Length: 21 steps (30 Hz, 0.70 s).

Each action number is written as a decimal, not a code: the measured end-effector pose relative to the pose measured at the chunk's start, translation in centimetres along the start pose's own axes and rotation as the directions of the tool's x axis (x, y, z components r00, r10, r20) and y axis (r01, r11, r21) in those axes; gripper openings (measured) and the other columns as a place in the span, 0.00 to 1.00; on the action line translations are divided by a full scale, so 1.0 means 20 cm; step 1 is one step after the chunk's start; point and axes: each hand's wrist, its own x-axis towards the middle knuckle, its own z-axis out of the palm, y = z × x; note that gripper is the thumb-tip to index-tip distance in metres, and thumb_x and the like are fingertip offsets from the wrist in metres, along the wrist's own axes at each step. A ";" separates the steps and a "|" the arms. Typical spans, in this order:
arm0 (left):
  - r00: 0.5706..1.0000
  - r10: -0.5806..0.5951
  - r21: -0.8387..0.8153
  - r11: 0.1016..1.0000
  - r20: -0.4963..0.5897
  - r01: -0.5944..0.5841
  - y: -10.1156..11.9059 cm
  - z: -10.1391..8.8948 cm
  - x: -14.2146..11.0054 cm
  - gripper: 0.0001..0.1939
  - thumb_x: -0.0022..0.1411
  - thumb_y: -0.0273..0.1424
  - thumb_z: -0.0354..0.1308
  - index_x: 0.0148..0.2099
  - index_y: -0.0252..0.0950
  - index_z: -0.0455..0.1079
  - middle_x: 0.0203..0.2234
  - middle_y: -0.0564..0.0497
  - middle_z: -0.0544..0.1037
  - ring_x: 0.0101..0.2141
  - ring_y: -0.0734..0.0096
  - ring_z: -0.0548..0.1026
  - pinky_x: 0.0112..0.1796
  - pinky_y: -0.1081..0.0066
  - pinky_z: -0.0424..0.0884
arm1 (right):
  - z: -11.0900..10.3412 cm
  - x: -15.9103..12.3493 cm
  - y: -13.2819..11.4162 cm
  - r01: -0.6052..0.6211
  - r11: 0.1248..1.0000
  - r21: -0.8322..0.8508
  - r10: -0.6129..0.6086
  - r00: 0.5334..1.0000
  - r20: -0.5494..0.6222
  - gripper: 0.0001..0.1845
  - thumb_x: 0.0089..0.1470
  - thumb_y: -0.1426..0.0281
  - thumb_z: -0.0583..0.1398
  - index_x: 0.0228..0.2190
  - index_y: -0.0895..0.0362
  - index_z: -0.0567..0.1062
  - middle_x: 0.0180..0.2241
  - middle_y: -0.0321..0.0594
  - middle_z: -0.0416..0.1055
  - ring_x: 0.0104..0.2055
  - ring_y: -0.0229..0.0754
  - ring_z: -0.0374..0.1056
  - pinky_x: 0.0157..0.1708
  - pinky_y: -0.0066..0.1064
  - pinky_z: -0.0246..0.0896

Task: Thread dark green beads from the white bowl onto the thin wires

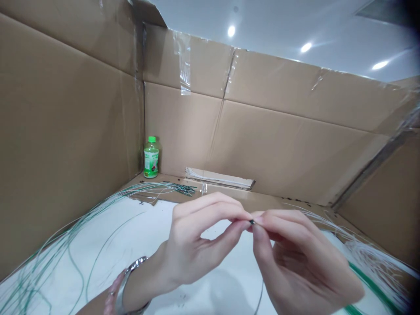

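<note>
My left hand [205, 238] and my right hand [302, 258] meet fingertip to fingertip above a white surface [157, 245]. Pinched between both thumbs and index fingers is a small dark green piece [252, 222], mostly covered by the fingers. A thin wire [260, 299] hangs below the right fingers; where its upper end goes is hidden. To the left lie long green and white wires [75, 223], whose gathered dark ends [185, 189] rest beyond my left hand. A silver bangle and pink beads circle my left wrist.
Tall cardboard walls [183, 127] enclose the work area. A green-capped bottle [151, 158] stands in the back left corner. White strands [219, 177] lie in a cardboard strip by the back wall. More white wires [370, 258] and a green bundle [374, 282] are at right.
</note>
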 end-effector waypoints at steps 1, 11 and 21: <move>1.000 0.012 0.016 1.000 0.002 -0.012 0.00 0.00 0.00 0.06 0.55 0.16 0.61 0.36 0.28 0.73 0.28 0.48 0.77 0.29 0.77 0.75 0.31 0.80 0.73 | 0.00 0.00 0.00 0.017 1.000 -0.018 -0.017 1.000 0.000 0.13 0.45 0.87 0.60 0.28 0.58 0.75 0.24 0.35 0.70 0.24 0.33 0.67 0.17 0.24 0.62; 0.996 0.087 0.149 0.985 0.016 -0.088 -0.02 -0.02 0.00 0.07 0.55 0.16 0.60 0.36 0.28 0.74 0.28 0.47 0.78 0.30 0.75 0.76 0.33 0.79 0.75 | -0.05 -0.02 0.01 0.108 0.966 -0.234 -0.087 0.991 0.098 0.14 0.46 0.88 0.61 0.29 0.58 0.75 0.27 0.35 0.74 0.25 0.33 0.70 0.25 0.23 0.69; 0.995 0.088 0.150 0.984 0.042 -0.093 -0.01 -0.03 0.03 0.05 0.56 0.17 0.60 0.34 0.28 0.73 0.26 0.49 0.78 0.28 0.78 0.75 0.32 0.82 0.74 | -0.04 -0.01 0.01 -0.036 0.999 -0.040 0.040 0.994 0.104 0.15 0.47 0.88 0.62 0.30 0.56 0.75 0.27 0.33 0.74 0.26 0.32 0.69 0.25 0.23 0.66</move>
